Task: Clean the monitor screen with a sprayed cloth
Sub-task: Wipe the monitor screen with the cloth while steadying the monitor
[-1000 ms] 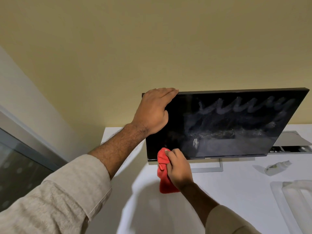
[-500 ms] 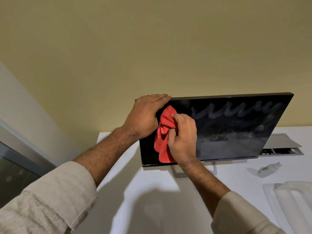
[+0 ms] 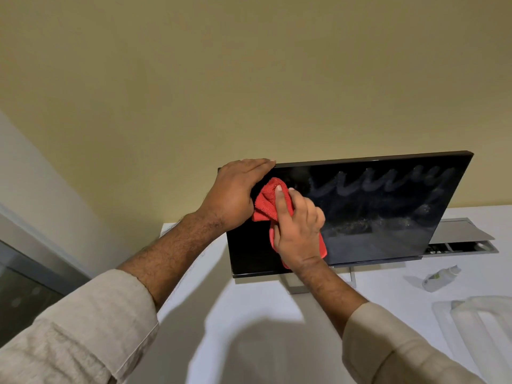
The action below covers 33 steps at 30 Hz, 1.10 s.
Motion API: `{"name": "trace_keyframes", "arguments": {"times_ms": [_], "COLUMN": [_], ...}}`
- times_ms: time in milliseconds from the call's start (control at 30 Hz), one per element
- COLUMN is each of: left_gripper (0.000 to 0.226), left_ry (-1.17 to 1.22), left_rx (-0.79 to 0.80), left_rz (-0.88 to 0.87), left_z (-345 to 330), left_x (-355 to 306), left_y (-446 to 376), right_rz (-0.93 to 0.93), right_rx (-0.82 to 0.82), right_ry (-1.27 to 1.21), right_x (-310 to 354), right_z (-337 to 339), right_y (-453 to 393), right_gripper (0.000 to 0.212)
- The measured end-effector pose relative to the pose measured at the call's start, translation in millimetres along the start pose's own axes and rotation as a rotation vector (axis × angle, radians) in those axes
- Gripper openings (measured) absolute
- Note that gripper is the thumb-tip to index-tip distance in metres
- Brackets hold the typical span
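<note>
A black monitor (image 3: pixel 388 217) stands on a white desk, its dark screen streaked with wavy wipe marks along the top and smears across the middle. My left hand (image 3: pixel 235 195) grips the monitor's top left corner, fingers over the top edge. My right hand (image 3: pixel 296 228) presses a bunched red cloth (image 3: pixel 266 200) flat against the left part of the screen, just beside my left hand. Part of the cloth hangs below my right palm.
A small white spray bottle (image 3: pixel 440 278) lies on its side on the white desk (image 3: pixel 221 314) to the right of the monitor's stand (image 3: pixel 296 286). A white plastic object (image 3: pixel 479 328) sits at the right edge. A yellow wall rises behind; a window lies far left.
My right hand has carried the red cloth from the screen's bottom left edge up to its upper left area. My left hand has kept its hold on the top left corner.
</note>
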<state>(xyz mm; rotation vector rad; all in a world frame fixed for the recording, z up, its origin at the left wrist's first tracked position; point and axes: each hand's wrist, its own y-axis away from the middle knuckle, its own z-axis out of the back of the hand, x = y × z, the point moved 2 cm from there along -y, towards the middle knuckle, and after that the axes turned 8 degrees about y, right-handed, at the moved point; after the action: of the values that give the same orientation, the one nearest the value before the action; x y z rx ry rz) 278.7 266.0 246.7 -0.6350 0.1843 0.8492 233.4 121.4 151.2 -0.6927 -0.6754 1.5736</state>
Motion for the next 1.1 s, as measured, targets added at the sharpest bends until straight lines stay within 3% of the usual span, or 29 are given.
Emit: {"name": "trace_keyframes", "arguments": {"times_ms": [100, 200, 300, 433, 533, 633, 767, 833, 967, 1033, 1100], "left_gripper": [0.075, 0.075, 0.073, 0.070, 0.067, 0.068, 0.066, 0.068, 0.067, 0.067, 0.069], "left_ry": [-0.010, -0.015, -0.013, -0.017, -0.004, 0.025, 0.027, 0.014, 0.004, 0.006, 0.011], "left_rx": [-0.015, -0.015, -0.016, -0.018, -0.013, -0.023, -0.029, -0.027, -0.035, -0.044, -0.051], "left_rz": [-0.003, -0.002, 0.002, 0.001, -0.019, -0.062, -0.089, -0.085, -0.053, -0.046, -0.055], "left_z": [-1, 0, 0, 0, 1, 2, 4, 4, 2, 2, 2], "left_x": [4, 3, 2, 2, 4, 4, 2, 2, 3, 4, 4], "left_y": [2, 3, 3, 1, -1, -2, -2, -3, -2, -1, -2], "right_rz": [-0.054, -0.309, -0.508, -0.410, -0.328, -0.142, 0.049, -0.049, -0.450, -0.466, -0.345], "right_rx": [-0.031, -0.065, -0.045, 0.010, -0.019, -0.071, -0.099, -0.105, -0.096, -0.088, -0.067], "right_ry": [-0.107, -0.213, -0.240, -0.215, -0.231, -0.234, -0.193, -0.204, -0.293, -0.335, -0.377], "right_x": [-20, -45, -44, -16, -1, 8, -8, -28, -47, -39, -29], "right_z": [5, 12, 15, 12, 11, 11, 13, 15, 18, 20, 19], "right_y": [-8, -14, -17, -21, -25, -27, -31, -32, -31, -32, -32], "right_gripper": [0.084, 0.073, 0.075, 0.077, 0.063, 0.053, 0.056, 0.059, 0.066, 0.066, 0.065]}}
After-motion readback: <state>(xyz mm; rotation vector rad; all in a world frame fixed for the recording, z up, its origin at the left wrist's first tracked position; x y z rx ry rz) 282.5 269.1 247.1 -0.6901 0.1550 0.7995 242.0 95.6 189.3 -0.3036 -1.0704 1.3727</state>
